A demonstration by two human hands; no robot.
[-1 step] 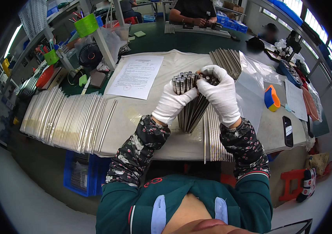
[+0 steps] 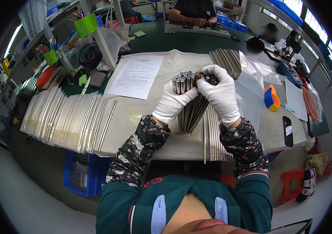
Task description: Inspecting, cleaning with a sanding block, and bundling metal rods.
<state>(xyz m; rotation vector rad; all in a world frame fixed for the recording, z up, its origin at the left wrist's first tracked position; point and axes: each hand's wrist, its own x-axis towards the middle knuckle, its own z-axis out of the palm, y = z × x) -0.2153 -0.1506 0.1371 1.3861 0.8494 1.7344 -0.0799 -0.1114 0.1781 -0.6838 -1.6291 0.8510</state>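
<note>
A bundle of thin metal rods (image 2: 191, 117) stands tilted over the cloth-covered table, its capped upper ends grouped between my hands. My left hand (image 2: 173, 104), in a white glove, is wrapped round the bundle's left side just below the ends. My right hand (image 2: 221, 93), also gloved, curls over the right side, fingers bent onto the rod ends; its fingertips are partly hidden. Below my right wrist, more rods (image 2: 217, 146) lie side by side at the table's front edge. Another row of rods (image 2: 225, 60) lies beyond my right hand.
Many rods in clear sleeves (image 2: 76, 123) lie at the left. A printed sheet (image 2: 136, 77) lies beyond my left hand. To the right are clear plastic bags (image 2: 250, 95), a blue-and-orange tape dispenser (image 2: 271, 98) and a phone (image 2: 287, 132). A co-worker (image 2: 193, 11) sits across the table.
</note>
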